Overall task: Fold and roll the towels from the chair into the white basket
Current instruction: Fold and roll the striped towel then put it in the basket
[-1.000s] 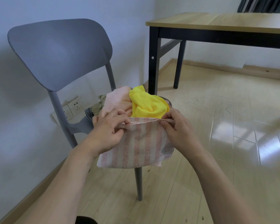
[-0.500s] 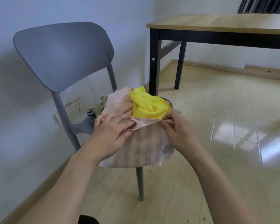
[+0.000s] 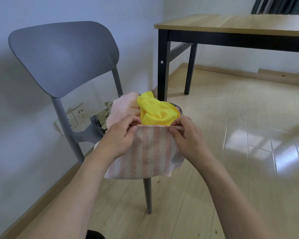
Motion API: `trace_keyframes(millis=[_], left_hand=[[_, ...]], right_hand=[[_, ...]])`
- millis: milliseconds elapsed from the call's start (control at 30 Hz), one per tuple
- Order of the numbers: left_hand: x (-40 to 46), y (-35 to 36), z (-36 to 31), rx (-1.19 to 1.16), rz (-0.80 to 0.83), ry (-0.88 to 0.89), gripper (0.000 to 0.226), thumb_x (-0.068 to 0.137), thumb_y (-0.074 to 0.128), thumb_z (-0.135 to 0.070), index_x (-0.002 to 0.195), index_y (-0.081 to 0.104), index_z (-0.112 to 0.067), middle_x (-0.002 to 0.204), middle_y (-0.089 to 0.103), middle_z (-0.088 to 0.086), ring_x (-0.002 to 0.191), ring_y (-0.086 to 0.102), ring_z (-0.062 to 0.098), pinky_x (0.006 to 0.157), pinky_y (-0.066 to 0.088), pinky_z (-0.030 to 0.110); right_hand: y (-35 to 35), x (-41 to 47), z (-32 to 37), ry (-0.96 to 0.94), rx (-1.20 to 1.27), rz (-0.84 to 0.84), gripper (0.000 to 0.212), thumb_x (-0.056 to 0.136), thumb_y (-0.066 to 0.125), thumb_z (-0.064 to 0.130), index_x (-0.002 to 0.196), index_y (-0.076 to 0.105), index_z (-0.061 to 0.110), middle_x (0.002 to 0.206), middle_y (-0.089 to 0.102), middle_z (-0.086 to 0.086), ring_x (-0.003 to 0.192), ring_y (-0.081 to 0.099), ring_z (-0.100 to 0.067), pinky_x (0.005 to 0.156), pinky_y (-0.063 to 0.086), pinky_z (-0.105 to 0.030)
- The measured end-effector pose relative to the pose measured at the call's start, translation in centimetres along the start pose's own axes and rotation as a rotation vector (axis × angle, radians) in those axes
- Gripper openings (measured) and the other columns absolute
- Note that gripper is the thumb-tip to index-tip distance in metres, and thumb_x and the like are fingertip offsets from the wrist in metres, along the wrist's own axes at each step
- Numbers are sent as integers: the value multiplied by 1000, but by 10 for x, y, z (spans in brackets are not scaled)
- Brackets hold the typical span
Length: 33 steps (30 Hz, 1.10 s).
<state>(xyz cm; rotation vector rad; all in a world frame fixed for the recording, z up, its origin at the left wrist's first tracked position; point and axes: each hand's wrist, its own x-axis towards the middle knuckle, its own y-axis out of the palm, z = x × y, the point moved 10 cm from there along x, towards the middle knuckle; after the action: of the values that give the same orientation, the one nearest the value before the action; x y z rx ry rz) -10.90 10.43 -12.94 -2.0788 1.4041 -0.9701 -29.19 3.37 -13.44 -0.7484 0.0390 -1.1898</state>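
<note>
A pink-and-cream striped towel (image 3: 149, 152) hangs folded in front of the grey chair (image 3: 64, 56). My left hand (image 3: 118, 135) pinches its top left corner and my right hand (image 3: 186, 135) pinches its top right corner, holding the top edge level. Behind the towel, on the chair seat, lies a pile: a yellow cloth (image 3: 156, 109), a pale pink towel (image 3: 123, 107), and a patterned and a striped cloth (image 3: 102, 118) further left. The white basket is not in view.
A wooden table with black legs (image 3: 231, 26) stands at the back right. Light wood floor (image 3: 231, 152) spreads to the right. A white wall with a power socket (image 3: 79, 112) is behind the chair.
Both hands have shifted slightly along the towel's top edge and straightened it. The view moved a little; the pile on the chair is unchanged.
</note>
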Motion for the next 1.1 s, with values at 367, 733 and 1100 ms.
trace_keyframes(millis=[367, 733, 1100], left_hand=[[10, 20, 10, 356, 42, -56, 22, 96, 37, -16, 111, 46, -29, 122, 48, -9, 117, 32, 18, 92, 15, 29], [1, 4, 1, 196, 122, 5, 2, 94, 51, -21, 95, 49, -21, 82, 54, -10, 85, 48, 19, 73, 37, 34], [-37, 29, -55, -317, 505, -5, 22, 92, 61, -32, 111, 53, -40, 58, 40, -1, 53, 37, 13, 57, 35, 27]], right_hand=[[4, 4, 0, 21, 31, -15, 12, 93, 55, 9, 103, 61, 13, 101, 52, 7, 97, 48, -8, 73, 34, -1], [-9, 3, 4, 0, 30, -16, 19, 87, 65, 13, 106, 67, 16, 106, 60, 6, 114, 52, -14, 94, 40, -19], [-34, -6, -29, 169, -30, -58, 12, 97, 50, 18, 107, 53, 11, 97, 53, 11, 91, 46, -8, 59, 35, -4]])
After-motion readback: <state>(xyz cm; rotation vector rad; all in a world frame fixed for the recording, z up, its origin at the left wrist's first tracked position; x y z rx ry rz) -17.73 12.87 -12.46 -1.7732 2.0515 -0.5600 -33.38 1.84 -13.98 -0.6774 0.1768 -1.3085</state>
